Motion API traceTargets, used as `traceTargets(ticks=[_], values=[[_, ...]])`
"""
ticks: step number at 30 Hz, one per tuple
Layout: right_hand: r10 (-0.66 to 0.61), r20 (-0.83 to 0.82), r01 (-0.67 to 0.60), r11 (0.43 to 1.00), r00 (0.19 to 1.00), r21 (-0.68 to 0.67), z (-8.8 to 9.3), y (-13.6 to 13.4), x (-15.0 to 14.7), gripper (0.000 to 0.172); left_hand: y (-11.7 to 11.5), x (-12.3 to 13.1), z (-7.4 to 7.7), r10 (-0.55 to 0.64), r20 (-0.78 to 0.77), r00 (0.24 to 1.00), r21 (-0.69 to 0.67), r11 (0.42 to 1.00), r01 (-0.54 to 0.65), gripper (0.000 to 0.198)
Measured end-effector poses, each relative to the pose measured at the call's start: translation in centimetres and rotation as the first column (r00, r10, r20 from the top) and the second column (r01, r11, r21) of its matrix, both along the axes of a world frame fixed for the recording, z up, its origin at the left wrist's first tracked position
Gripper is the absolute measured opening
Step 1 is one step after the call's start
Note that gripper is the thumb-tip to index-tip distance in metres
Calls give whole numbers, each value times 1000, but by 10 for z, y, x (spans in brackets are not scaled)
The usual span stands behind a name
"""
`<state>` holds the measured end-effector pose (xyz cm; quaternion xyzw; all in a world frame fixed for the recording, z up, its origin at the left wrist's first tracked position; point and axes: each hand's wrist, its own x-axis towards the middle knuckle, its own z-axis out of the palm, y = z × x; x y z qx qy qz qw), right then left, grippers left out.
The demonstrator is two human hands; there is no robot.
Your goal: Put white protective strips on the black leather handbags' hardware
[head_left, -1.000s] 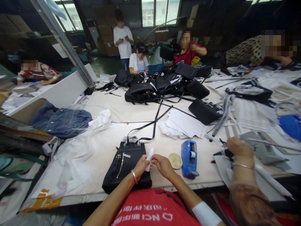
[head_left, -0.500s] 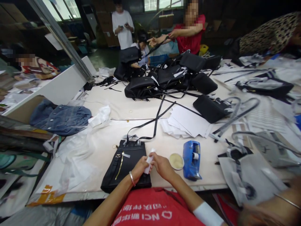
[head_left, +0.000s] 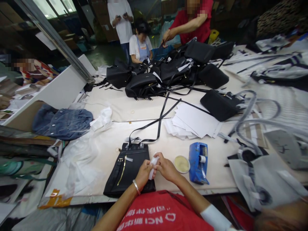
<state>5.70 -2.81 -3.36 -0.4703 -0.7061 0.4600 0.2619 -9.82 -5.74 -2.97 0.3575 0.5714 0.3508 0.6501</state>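
Observation:
Both my hands meet over the right edge of a black bag (head_left: 134, 163), which lies on the table with a gold zip facing up. My left hand (head_left: 144, 173) is closed on a small white strip of paper (head_left: 152, 168); its exact kind is hard to make out. My right hand (head_left: 166, 166) pinches the same strip from the other side. Long black straps (head_left: 160, 120) run from the top of the bag away across the table. To the right of my hands are a round tub of pale yellow stuff (head_left: 181, 164) and a blue tape dispenser (head_left: 197, 165).
Stacked white paper sheets (head_left: 196, 120) lie beyond the tub. A heap of black bags (head_left: 166, 75) covers the far table. Crumpled white wrapping (head_left: 80, 163) and a denim garment (head_left: 64, 122) are at left, a pale grey bag (head_left: 262, 179) at right. Co-workers are around the table.
My hands stay together on the white strip, with small finger movements. The view has tilted down a little. Across the table, the red-sleeved person's arms have drawn in and a black bag has been lowered.

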Motion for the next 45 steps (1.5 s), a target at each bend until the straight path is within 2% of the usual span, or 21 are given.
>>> traceTargets(ticks=[4,7,11,14,20,23,27,30,33,36,39,42,45], values=[[30,-183,-35,999,983,-28,-3,-1,2,40,3,-1,2,8,56,998,-17,1000,-7,36],[37,-223,-47,998,974,-40,-4,1,4,40,6,-4,4,-9,180,984,-43,999,17,33],[24,-210,-28,999,977,-18,-7,4,2,40,9,-9,5,0,358,934,-132,990,51,26],[13,-182,-8,1000,983,28,-14,5,0,38,12,-14,3,8,432,902,-210,973,92,25],[154,-84,-133,966,984,220,-30,7,4,33,19,-19,-2,-28,490,871,-276,943,186,23],[221,79,-234,903,972,361,-34,11,6,36,21,-21,-5,-38,522,852,-297,928,223,22],[210,382,-405,727,900,555,-28,18,8,36,22,-24,-8,-60,531,845,-307,916,258,15],[190,553,-539,610,811,581,-19,21,8,31,23,-27,-11,-87,521,849,-311,907,284,16],[191,629,-608,567,754,556,-11,21,6,28,25,-29,-15,-96,498,862,-326,900,289,16],[190,635,-594,617,749,516,-8,18,3,28,27,-30,-17,-91,483,871,-342,896,283,19],[172,576,-494,733,799,467,-12,15,3,31,31,-32,-17,-122,472,873,-355,880,315,27],[59,457,-278,859,887,429,-22,11,7,42,34,-35,-14,-165,430,888,-345,878,331,28],[-109,328,-2,948,938,320,-36,6,9,39,35,-34,-9,-218,223,950,-276,921,276,27]])
